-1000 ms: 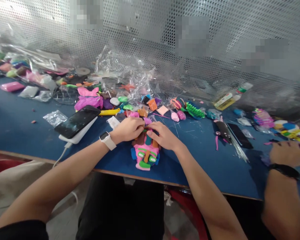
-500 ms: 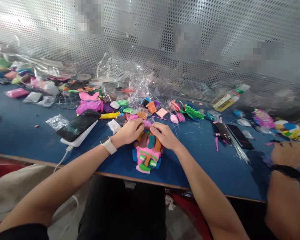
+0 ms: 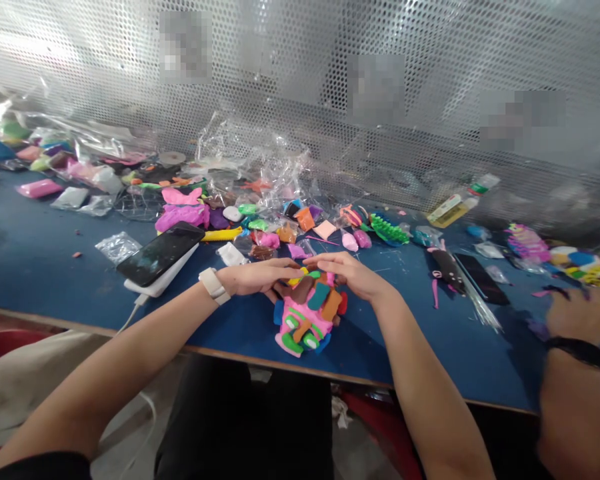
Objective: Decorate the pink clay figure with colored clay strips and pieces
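A colourful modelling-clay figure point(image 3: 307, 317) lies on the blue table near its front edge. It has a pink face with green and white eyes, and brown, teal and orange strips on top. My left hand point(image 3: 260, 277), with a white watch strap at the wrist, cups the figure's far left side, fingers stretched over its top. Around the far right side curls my right hand point(image 3: 354, 275), its fingertips close to the left ones. Both hands rest against the clay; the undersides of the fingers are partly hidden.
Behind the hands lie several clay pieces, a pink clay animal point(image 3: 183, 210) and clear plastic wrappers point(image 3: 265, 157). A black phone point(image 3: 161, 253) rests on a white cabled device at left. Right are a bottle point(image 3: 460, 200), another phone point(image 3: 481, 277) and a co-worker's hand point(image 3: 583, 317).
My fingers have gone from pinched together at the figure's far end to spread around its sides. The clay figure has shifted slightly right and turned a little.
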The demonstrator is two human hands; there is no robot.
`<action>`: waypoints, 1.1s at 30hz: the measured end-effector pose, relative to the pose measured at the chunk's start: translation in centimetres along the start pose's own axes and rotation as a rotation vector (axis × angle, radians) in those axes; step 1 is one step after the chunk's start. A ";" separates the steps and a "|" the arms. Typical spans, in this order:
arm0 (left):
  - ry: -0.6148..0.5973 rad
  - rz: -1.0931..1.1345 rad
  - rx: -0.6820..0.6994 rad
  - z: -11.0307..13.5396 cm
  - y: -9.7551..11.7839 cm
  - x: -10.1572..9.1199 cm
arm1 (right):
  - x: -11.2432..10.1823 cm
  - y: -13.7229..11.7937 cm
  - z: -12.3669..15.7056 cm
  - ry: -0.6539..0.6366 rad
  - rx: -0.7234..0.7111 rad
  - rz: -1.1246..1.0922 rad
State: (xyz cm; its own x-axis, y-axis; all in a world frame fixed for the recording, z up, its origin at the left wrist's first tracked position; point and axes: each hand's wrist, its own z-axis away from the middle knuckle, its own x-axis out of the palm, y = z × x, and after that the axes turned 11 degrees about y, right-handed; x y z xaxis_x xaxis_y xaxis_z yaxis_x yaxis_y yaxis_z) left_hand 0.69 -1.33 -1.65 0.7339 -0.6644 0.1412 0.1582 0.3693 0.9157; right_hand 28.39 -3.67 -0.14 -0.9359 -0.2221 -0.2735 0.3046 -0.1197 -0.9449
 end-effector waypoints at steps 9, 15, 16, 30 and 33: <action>0.017 0.216 0.027 -0.1 0.1 0.0 | -1.2 0.5 0.0 -0.104 0.113 -0.091; 0.039 0.253 0.066 0.1 0.3 0.1 | -0.7 0.9 -0.5 0.008 0.122 -0.268; 0.054 0.249 0.082 0.1 0.3 0.1 | -0.7 1.0 -0.6 0.023 0.125 -0.269; 0.126 -0.052 0.062 -0.1 -0.1 -0.1 | -1.1 0.5 0.0 -0.136 0.108 -0.101; 0.198 0.006 0.126 -0.2 0.1 -0.4 | -0.7 0.5 0.0 -0.081 0.138 -0.192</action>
State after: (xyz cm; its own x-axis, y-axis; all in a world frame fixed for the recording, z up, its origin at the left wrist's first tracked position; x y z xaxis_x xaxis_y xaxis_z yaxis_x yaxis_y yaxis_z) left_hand 0.60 -0.88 -1.69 0.8518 -0.5174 0.0821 0.0782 0.2805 0.9567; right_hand 29.23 -3.55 -0.41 -0.9635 -0.2583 -0.0706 0.1488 -0.2973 -0.9431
